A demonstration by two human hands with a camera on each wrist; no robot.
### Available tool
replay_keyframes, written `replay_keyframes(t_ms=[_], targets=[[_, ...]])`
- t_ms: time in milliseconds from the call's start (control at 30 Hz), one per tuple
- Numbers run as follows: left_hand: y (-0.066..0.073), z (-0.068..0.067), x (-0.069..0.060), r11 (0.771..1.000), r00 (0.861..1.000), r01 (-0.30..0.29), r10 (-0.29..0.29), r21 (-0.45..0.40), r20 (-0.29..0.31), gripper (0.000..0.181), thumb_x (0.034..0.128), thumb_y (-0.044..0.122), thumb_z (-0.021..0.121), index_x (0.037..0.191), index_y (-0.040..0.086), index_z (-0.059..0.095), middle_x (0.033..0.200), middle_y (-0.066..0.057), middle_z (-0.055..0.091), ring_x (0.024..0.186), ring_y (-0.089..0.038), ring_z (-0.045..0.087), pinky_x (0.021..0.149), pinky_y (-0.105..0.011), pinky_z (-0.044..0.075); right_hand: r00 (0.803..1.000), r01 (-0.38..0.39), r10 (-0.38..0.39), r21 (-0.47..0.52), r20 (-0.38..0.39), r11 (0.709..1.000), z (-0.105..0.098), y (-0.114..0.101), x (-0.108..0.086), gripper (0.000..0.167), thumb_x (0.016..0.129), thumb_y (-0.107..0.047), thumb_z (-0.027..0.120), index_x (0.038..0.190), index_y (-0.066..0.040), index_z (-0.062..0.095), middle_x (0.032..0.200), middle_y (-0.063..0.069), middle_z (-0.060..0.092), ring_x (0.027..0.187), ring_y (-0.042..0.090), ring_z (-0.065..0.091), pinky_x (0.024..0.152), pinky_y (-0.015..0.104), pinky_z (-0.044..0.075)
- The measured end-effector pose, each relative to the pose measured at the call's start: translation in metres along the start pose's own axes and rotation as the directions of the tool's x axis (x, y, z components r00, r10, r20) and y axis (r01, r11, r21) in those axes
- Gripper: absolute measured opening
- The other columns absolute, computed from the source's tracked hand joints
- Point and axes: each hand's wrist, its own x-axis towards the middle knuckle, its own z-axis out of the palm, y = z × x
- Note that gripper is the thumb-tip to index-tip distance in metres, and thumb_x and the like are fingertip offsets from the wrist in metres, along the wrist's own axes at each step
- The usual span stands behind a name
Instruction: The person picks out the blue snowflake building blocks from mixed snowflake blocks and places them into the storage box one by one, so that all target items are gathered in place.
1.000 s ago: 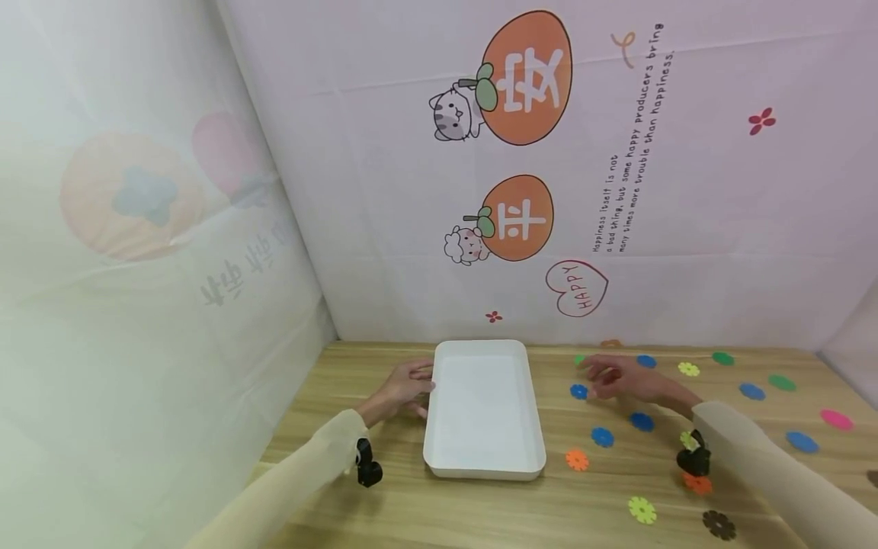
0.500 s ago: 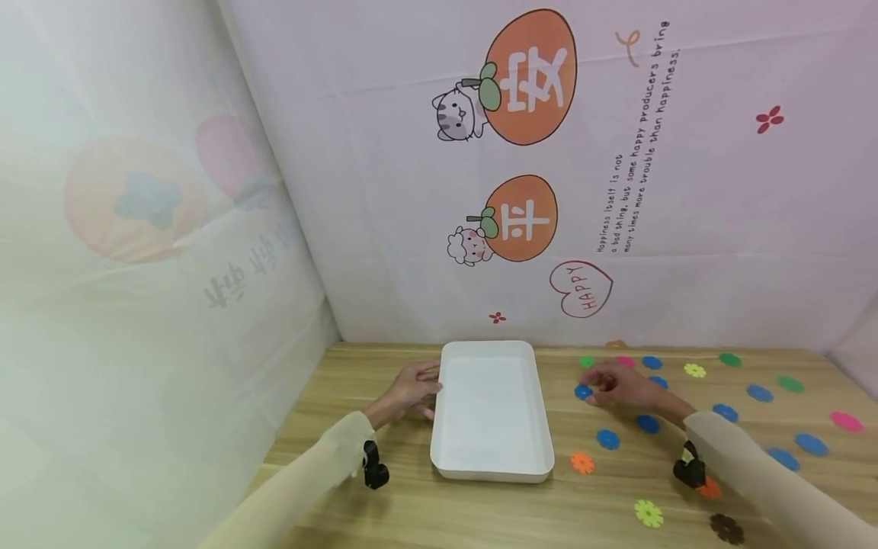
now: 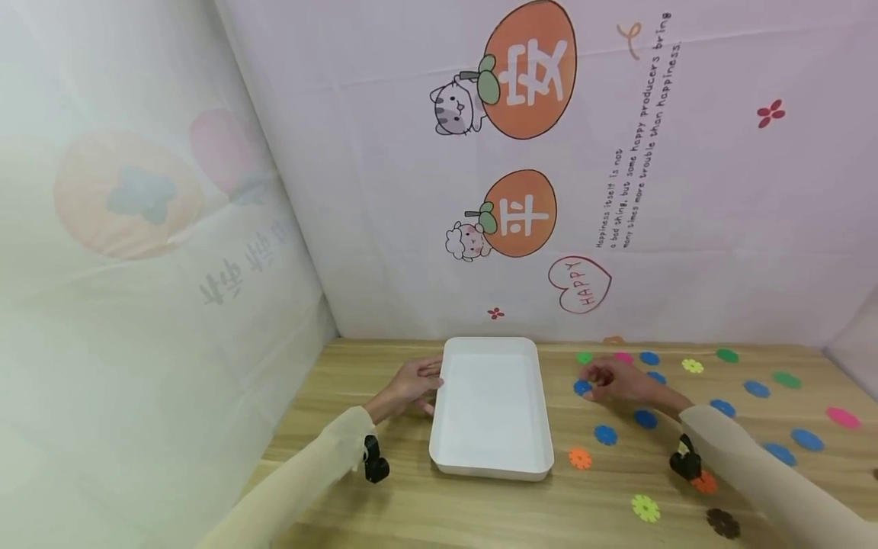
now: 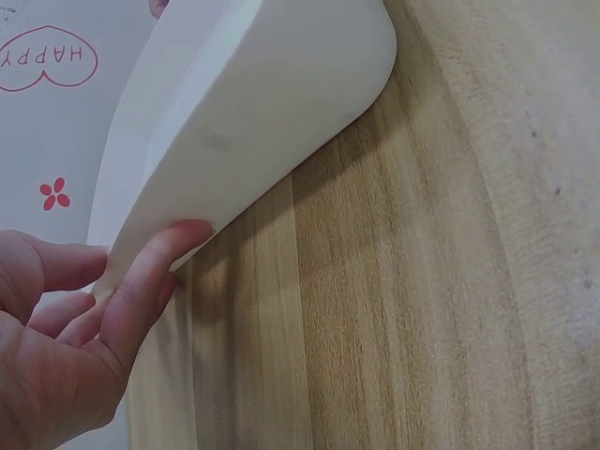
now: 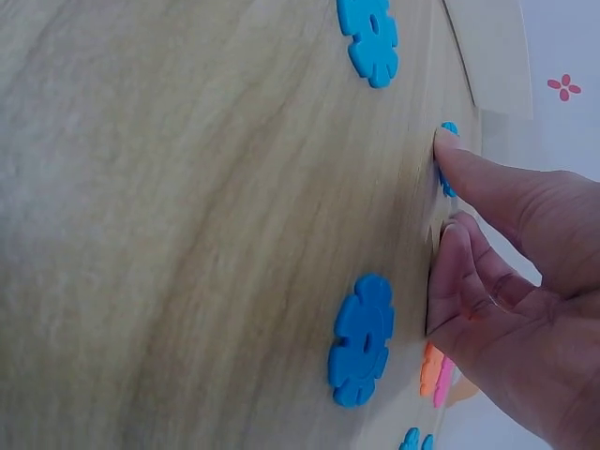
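Observation:
Alongside the white tray (image 3: 490, 408), my left hand (image 3: 408, 387) rests at its left side. In the left wrist view, one fingertip of that hand (image 4: 84, 328) touches the rim and another the outer wall of the tray (image 4: 253, 122). My right hand (image 3: 620, 383) is low over the wood, beside a blue flower-shaped piece (image 3: 581, 387). The right wrist view has the thumb of this hand (image 5: 525, 262) at that blue piece (image 5: 447, 186), a gap between thumb and bent fingers; whether the thumb presses it is unclear.
Right of the tray lie several flat pieces, among them orange (image 3: 579, 457), blue (image 3: 606, 435), yellow-green (image 3: 645, 508), brown (image 3: 723, 523) and pink (image 3: 843, 417). A printed cloth (image 3: 411, 152) stands behind the table, another (image 3: 137, 320) at the left.
My right hand has moved slightly nearer, from beside the green piece to the blue one, uncovering a pink piece behind it. My left hand stays at the tray.

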Motion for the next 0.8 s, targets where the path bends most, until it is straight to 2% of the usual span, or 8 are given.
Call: replay_keyframes(t_ms=[167, 300, 400, 500, 633, 800], targets=[[0.001, -0.003, 0.0, 1.0, 1.0, 0.007, -0.007, 0.006, -0.014, 0.061, 0.1014, -0.003, 0.061, 0.159, -0.001, 0.04, 0.155, -0.029, 0.048, 0.123, -0.041, 0.066, 0.062, -0.036, 0.069, 1.0, -0.015, 0.015, 0.019, 0.004, 1.0, 0.0, -0.004, 0.004, 0.022, 0.094, -0.003, 0.076, 0.111, 0.007, 0.066, 0.1, 0.015, 0.064, 0.089, 0.02, 0.055, 0.072, 0.02, 0.051], [0.004, -0.003, 0.001, 1.0, 1.0, 0.009, -0.009, 0.017, -0.002, 0.06, 0.1023, -0.002, 0.06, 0.159, 0.001, 0.04, 0.156, -0.028, 0.048, 0.125, -0.04, 0.066, 0.063, -0.036, 0.069, 1.0, -0.016, 0.016, -0.016, -0.011, 1.0, -0.003, -0.004, 0.004, 0.017, 0.094, -0.003, 0.076, 0.107, 0.004, 0.068, 0.098, 0.012, 0.066, 0.087, 0.018, 0.057, 0.072, 0.019, 0.051], [0.005, -0.001, 0.002, 1.0, 1.0, 0.005, -0.005, 0.022, 0.001, 0.06, 0.1023, -0.002, 0.06, 0.159, 0.001, 0.04, 0.155, -0.028, 0.048, 0.124, -0.04, 0.066, 0.062, -0.035, 0.069, 1.0, 0.013, -0.013, -0.053, -0.012, 0.998, -0.007, -0.003, 0.004, 0.012, 0.094, -0.003, 0.075, 0.103, 0.003, 0.069, 0.095, 0.01, 0.069, 0.087, 0.017, 0.06, 0.074, 0.019, 0.055], [0.004, 0.001, 0.0, 1.0, 1.0, 0.002, -0.002, 0.018, 0.004, 0.06, 0.1018, -0.003, 0.06, 0.158, -0.001, 0.04, 0.155, -0.03, 0.048, 0.123, -0.042, 0.066, 0.061, -0.036, 0.069, 0.999, 0.017, -0.017, -0.003, 0.034, 1.0, -0.012, -0.002, 0.005, 0.013, 0.096, -0.002, 0.072, 0.106, 0.006, 0.068, 0.095, 0.011, 0.069, 0.086, 0.018, 0.064, 0.071, 0.024, 0.062], [0.002, 0.001, 0.0, 1.0, 1.0, 0.006, -0.006, 0.006, 0.009, 0.06, 0.1019, -0.004, 0.059, 0.159, -0.002, 0.038, 0.155, -0.031, 0.047, 0.125, -0.044, 0.065, 0.063, -0.037, 0.069, 0.997, 0.009, -0.019, 0.136, 0.076, 0.991, -0.02, -0.003, 0.008, 0.019, 0.098, 0.003, 0.067, 0.112, 0.015, 0.065, 0.094, 0.021, 0.069, 0.077, 0.025, 0.071, 0.065, 0.036, 0.068], [0.0, 0.001, 0.001, 1.0, 1.0, 0.004, -0.004, -0.009, 0.007, 0.061, 0.1021, -0.003, 0.059, 0.159, -0.002, 0.038, 0.155, -0.031, 0.047, 0.126, -0.044, 0.064, 0.064, -0.037, 0.069, 0.997, -0.038, 0.023, 0.216, 0.074, 0.976, -0.027, -0.015, 0.014, 0.027, 0.102, 0.002, 0.06, 0.124, 0.017, 0.061, 0.096, 0.025, 0.072, 0.079, 0.03, 0.075, 0.072, 0.04, 0.069]])
